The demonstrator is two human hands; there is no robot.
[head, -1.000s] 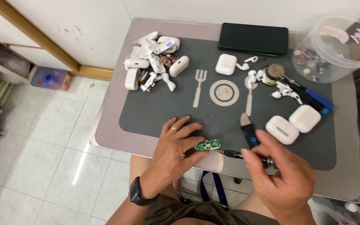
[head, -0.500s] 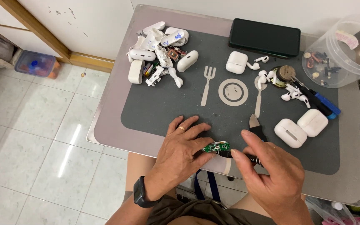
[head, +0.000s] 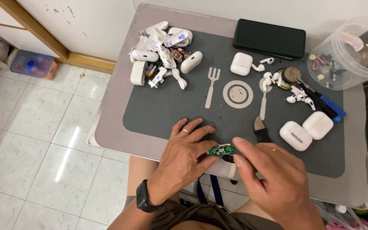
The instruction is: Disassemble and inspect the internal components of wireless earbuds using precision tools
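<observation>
- Small green circuit board (head: 220, 150) pinched at the near edge of the dark grey mat (head: 162, 110), between both hands.
- Left hand (head: 185, 154) laid palm down on the mat, ring on one finger, fingers (head: 192, 129) spread narrow, thumb and a fingertip closed on the board's left end; black watch (head: 143, 197) on that wrist.
- Right hand (head: 273, 176) just right of the board, fingers (head: 244, 144) curled narrow, touching the board's right end; hard to tell whether gripped or merely steadied.
- Black-handled cutters (head: 261, 130) partly under the right hand, tip pointed to the far side; whether gripped, impossible to tell.
- Two closed white earbud cases (head: 306, 130) touching each other on the mat, right of the cutters.
- Heap of opened white case shells and parts (head: 160, 53) at the far left of the mat.
- One more white case (head: 241, 64) with loose white earbuds (head: 265, 79) near the far middle.
- Black phone (head: 270, 38) face down at the far edge.
- Clear plastic tub (head: 350, 53) of small parts at the far right corner of the bench (head: 111, 123).
- Blue-handled tool (head: 326, 104) lying near the tub, among more earbuds.
- Fork, plate and spoon printed in pale outline at the mat's middle.
</observation>
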